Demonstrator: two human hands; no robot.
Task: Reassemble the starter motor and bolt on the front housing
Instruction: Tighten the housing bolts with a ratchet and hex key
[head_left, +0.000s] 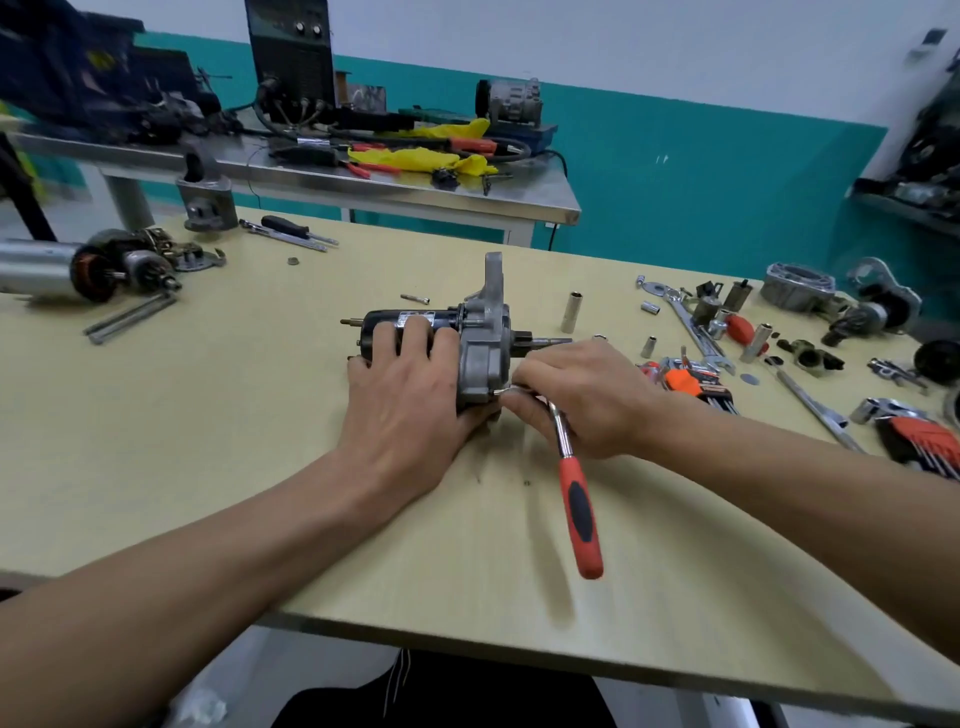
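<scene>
Gripping starter motor (410, 325) with left hand (402, 395), right hand (582, 397) holds ratchet (576, 488) over cluttered wooden workbench (260, 415).

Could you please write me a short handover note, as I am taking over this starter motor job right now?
Left hand presses down on the black motor body, steadying it on the wooden table.
Right hand holds the head of the red-handled ratchet at a bolt low on the grey front housing.
Done: housing is seated on the motor.
Left: finish this bolt; I cannot tell whether the others are fitted. One loose bolt lies behind the motor, and spare sockets stand to the right.
</scene>
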